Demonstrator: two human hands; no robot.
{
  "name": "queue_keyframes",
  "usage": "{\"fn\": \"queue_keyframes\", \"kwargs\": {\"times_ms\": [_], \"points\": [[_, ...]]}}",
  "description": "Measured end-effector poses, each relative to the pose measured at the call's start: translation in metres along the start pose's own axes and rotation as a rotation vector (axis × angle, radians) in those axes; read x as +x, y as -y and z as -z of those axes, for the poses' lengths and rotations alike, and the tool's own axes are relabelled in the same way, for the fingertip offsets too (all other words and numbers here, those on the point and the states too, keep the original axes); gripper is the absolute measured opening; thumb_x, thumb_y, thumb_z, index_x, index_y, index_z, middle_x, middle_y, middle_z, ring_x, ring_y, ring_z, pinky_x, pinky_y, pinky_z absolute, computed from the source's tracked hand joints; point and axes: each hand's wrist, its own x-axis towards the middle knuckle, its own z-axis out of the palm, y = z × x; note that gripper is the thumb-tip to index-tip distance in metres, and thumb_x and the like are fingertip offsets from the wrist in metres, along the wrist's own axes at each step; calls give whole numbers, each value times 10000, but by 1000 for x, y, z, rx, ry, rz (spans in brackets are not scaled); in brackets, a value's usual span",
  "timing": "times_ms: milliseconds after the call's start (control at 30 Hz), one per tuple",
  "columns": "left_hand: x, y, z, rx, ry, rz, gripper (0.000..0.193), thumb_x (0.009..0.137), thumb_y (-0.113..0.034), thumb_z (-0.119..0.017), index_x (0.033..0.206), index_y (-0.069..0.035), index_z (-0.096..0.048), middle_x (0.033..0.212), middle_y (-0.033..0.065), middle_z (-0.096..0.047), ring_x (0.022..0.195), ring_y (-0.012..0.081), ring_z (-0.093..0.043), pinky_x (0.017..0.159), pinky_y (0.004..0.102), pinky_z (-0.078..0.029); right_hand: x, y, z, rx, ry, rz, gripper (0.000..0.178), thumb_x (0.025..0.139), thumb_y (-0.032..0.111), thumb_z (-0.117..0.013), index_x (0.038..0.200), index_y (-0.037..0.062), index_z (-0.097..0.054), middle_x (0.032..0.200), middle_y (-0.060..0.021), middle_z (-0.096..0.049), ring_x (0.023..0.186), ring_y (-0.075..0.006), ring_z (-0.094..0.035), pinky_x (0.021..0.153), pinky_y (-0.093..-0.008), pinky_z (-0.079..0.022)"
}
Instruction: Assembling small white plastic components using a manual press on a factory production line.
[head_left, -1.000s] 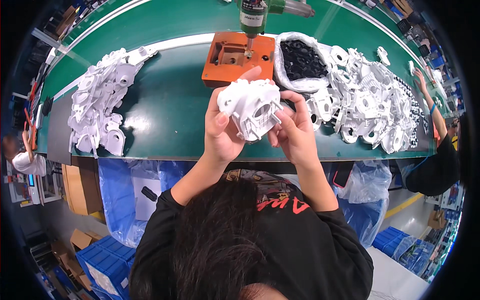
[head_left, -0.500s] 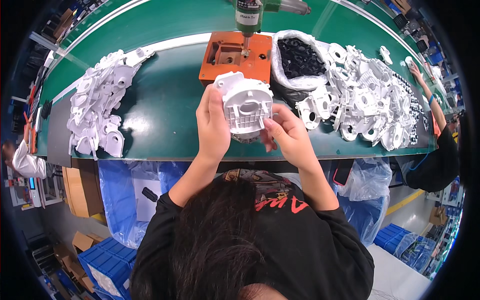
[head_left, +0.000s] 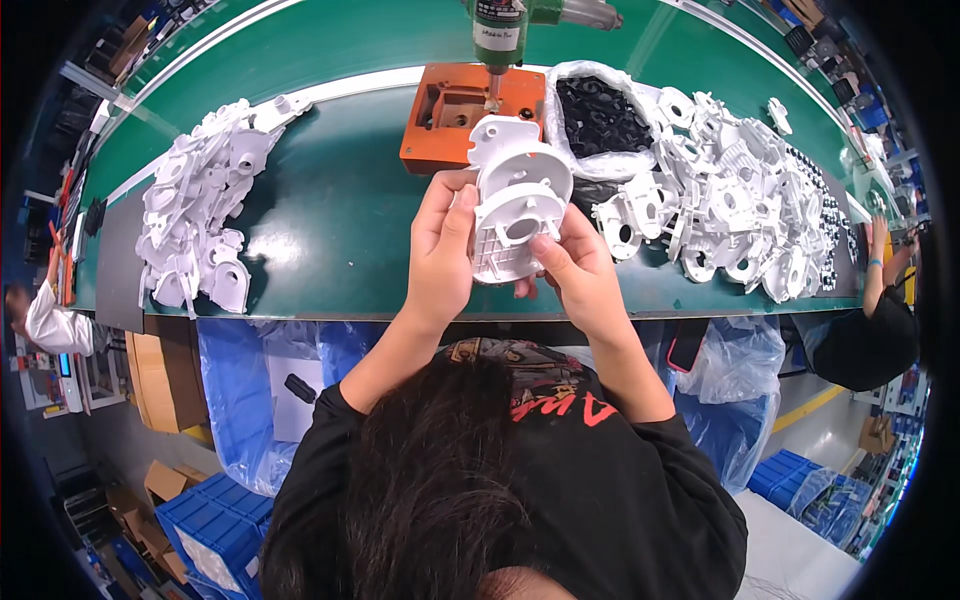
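Note:
Between both hands, above the near side of the green bench, I hold a white plastic housing (head_left: 522,165) with a round opening and a ribbed lower part. My left hand (head_left: 445,245) grips its left side, thumb on the front. On the lower right, my right hand (head_left: 582,262) pinches it with the thumb near the opening; some of its fingers are hidden behind. Just beyond the part stands an orange fixture block (head_left: 425,140) with recesses. Over that block hangs the tip of a green press tool (head_left: 497,35).
White plastic parts lie heaped at left (head_left: 195,200) and at right (head_left: 735,195). A white bag (head_left: 560,150) of small black pieces stands right of the fixture. Lined blue bins (head_left: 235,400) sit below the bench edge. Another person's arm (head_left: 875,270) is at far right.
The housing has turned and shifted slightly right in my hands, showing its ledge and opening from another angle. At far right, the other person's arm has drawn back toward the near side.

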Motion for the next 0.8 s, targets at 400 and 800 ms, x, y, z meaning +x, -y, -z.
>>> {"fn": "queue_keyframes", "kwargs": {"times_ms": [400,800], "points": [[5,-5,11,-455,62,213,500,934,-274,-525,1345,-63,-336,1329,145,-439,1179,264,-502,942,404,-470,0,10,10,23,54,-61,533,812,55,-658,1265,53,-378,937,-78,-608,665,-142,-615,500,-229,-457],[-2,-3,3,-235,232,149,279,927,-223,-556,1117,-56,-438,1099,77,-543,1001,131,-547,834,289,-468,6,19,18,47,12,-27,648,769,64,-714,1298,71,-340,970,-89,-586,651,-141,-605,443,-229,-431]]}}
